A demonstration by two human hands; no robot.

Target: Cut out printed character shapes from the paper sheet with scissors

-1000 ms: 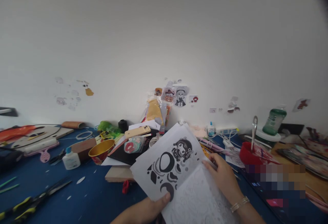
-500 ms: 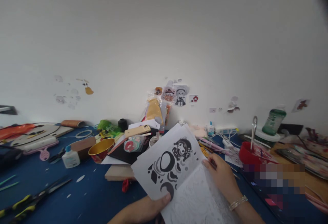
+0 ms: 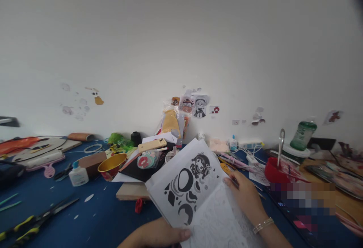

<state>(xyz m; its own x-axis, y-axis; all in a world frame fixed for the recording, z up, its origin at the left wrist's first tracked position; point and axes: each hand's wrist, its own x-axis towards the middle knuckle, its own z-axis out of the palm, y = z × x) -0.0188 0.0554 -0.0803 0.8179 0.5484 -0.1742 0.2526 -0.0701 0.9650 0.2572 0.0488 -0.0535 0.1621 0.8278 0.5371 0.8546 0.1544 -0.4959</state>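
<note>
White printed sheets point(image 3: 177, 202) are tilted up in front of me, stacked unevenly. The upper part carries a black-and-grey cartoon figure with loose black shapes around it. Over the lower part lies a thinner, see-through sheet point(image 3: 218, 217) with faint outline drawings. My left hand point(image 3: 161, 233) grips the lower left edge, its thumb on top and the other fingers hidden beneath. My right hand point(image 3: 241, 187) pinches the right edge, fingers closed; a thin dark thing shows by its fingertips, too small to name.
Scissors point(image 3: 34, 221) with yellow-black handles and a white bottle point(image 3: 78, 175) are on the blue table at left. Behind the sheets are a gold bowl point(image 3: 112, 164) and a phone point(image 3: 152, 145) on a pile. A red container point(image 3: 273, 170) and a green bottle point(image 3: 303, 135) stand at right.
My left thumb has slid down off the printed black crescent to the lower edge of the sheets. The sheets have shifted slightly; my right hand is nearly still.
</note>
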